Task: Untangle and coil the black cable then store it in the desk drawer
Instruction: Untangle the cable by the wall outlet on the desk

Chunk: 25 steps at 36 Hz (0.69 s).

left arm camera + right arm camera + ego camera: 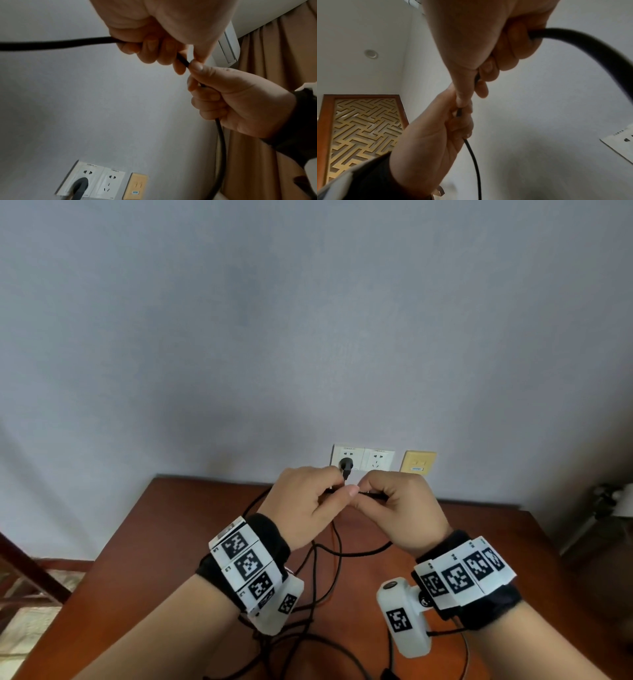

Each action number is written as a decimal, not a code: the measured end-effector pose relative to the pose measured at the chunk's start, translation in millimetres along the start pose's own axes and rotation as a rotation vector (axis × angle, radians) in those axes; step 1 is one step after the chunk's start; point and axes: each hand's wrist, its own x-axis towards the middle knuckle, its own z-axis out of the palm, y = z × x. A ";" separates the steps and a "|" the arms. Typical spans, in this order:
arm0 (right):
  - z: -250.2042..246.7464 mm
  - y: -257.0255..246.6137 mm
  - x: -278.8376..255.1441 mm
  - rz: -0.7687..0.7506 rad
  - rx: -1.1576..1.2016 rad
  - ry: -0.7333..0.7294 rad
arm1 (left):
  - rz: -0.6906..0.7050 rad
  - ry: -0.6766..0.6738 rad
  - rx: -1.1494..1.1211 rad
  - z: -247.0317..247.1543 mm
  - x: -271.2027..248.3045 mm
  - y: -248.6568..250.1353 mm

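The black cable (337, 553) lies in tangled loops on the brown desk (164, 542) and rises to both hands near the wall. My left hand (329, 494) grips a stretch of it in curled fingers. My right hand (373, 496) grips it right beside, thumbs almost touching. In the left wrist view the cable (60, 42) leaves my left hand (154, 50) to the left, and another length hangs below my right hand (228, 102). In the right wrist view the cable (590, 40) curves off from my right hand (501, 51), and a thin length drops from my left hand (447, 125). No drawer is in view.
White wall sockets (363, 457) sit just behind the hands, with a black plug (345, 464) in the left one and a yellow plate (419, 462) to the right. Dark wooden furniture (30, 570) stands left of the desk. A curtain (274, 47) hangs at the right.
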 end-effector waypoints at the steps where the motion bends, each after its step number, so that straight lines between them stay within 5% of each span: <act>1: -0.8 -0.4 -0.2 -0.013 -0.004 -0.003 | 0.007 0.005 0.013 -2.1 -0.1 -0.6; 25: -33.4 35.3 0.4 0.055 -0.064 -0.010 | -0.151 0.088 0.219 -48.6 -20.5 -58.0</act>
